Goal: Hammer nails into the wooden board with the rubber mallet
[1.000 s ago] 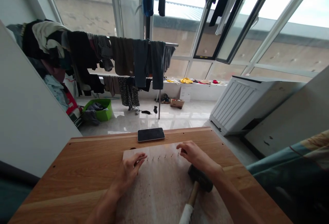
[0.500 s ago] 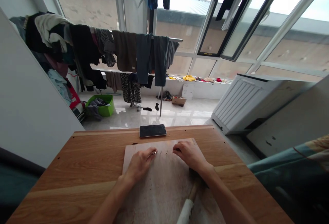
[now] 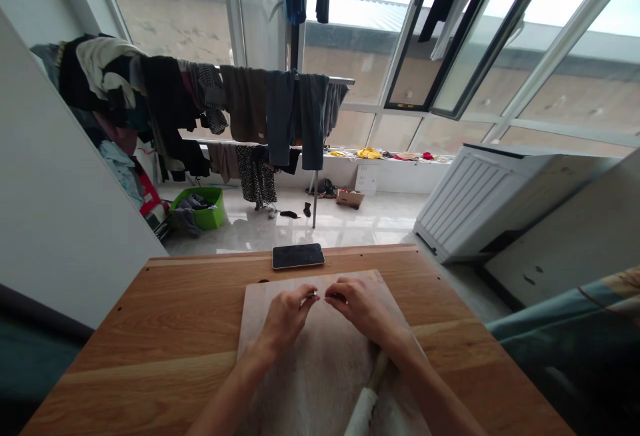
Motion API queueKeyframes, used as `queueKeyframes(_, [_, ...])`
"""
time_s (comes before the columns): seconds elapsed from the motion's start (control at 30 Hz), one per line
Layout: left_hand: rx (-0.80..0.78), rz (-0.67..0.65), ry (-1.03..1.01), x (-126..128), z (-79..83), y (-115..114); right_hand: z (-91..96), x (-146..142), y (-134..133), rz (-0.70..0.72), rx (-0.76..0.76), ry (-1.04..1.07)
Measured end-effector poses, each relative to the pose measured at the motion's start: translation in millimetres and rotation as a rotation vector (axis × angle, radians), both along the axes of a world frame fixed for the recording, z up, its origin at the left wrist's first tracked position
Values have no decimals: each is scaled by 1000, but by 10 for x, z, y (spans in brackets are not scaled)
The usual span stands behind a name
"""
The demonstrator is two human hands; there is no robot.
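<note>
Hands over a pale board (image 3: 270,363) lying on a wooden table (image 3: 165,329). Left hand (image 3: 285,316) and right hand (image 3: 363,303) close together near the board's far edge, fingertips turned toward each other and almost meeting. Thumb and forefinger of each pinched on something small and thin, dark like a nail (image 3: 314,297), at the point between them; too small to say which hand really grips it, or whether more than one. Other fingers loosely curled, palms down just above the board. Hammer handle (image 3: 364,404) with a pale grip lying on the board's near right part, under the right forearm, head hidden by the wrist. Dark phone (image 3: 299,256) flat on the table just beyond the board's far edge, screen off. Farther off, on the floor, a drying rack (image 3: 280,116) hung with dark clothes, a green basket (image 3: 200,209) to the far left, a white slatted cabinet (image 3: 480,203) tipped over at the right, big windows behind.
</note>
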State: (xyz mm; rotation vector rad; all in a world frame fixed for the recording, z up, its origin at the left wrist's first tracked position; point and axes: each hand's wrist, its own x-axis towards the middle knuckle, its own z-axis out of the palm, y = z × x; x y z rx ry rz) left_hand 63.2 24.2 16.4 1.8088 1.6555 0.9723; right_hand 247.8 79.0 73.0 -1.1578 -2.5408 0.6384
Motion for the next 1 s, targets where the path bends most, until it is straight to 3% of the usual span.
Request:
queueKeyframes(0.2, [-90, -164, -66, -227, 164, -382, -26, 31, -291, 85, -78, 120])
queueKeyframes(0.33, [13, -78, 98, -536, 112, -768, 69, 286, -516, 91, -66, 255])
queueKeyframes(0.43, [144, 4, 251, -804, -8, -1195, -58, 759, -657, -115, 67, 317])
queueKeyframes(0.53, [259, 14, 400, -985, -213, -1649, -427, 1288, -783, -494, 223, 241])
queueKeyframes(0.63, [442, -10, 564, -1020, -427, -1956, -808, 1564, -916, -634, 184, 162])
queueKeyframes(0.7, [495, 17, 640, -984, -495, -2042, -952, 1578, -993, -697, 106, 149])
queueKeyframes(0.8, [498, 71, 738, -918, -454, -2054, -1011, 1554, -1037, -738, 3, 157])
queueKeyframes(0.93, [560, 39, 817, -872, -366, -2055, -1082, 1755, -966, -834, 63, 125])
queueKeyframes(1.0, [567, 44, 834, -851, -381, -2077, -1156, 1875, -928, -735, 64, 140])
